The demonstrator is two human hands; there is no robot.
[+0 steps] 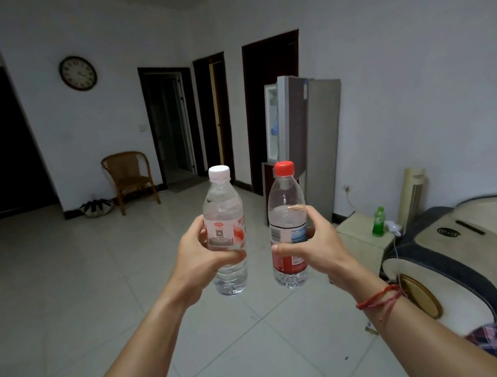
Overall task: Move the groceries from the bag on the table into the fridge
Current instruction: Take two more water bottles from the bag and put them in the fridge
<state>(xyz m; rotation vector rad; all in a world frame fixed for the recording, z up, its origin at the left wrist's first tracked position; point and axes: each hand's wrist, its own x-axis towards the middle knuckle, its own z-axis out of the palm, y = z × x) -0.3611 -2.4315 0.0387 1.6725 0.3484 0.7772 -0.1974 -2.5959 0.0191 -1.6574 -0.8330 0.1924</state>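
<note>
My left hand grips a clear water bottle with a white cap, held upright in front of me. My right hand grips a second clear water bottle with a red cap and a red label, also upright. The two bottles are side by side, a small gap between them. Behind them, across the tiled floor, stands the grey fridge against the right wall, its upper door swung open to the left. The bag and the table are out of view.
A low side table with a green bottle stands right of the fridge, beside a cream heater. A sofa with clothes fills the right edge. A wicker chair and dark doorways line the far wall.
</note>
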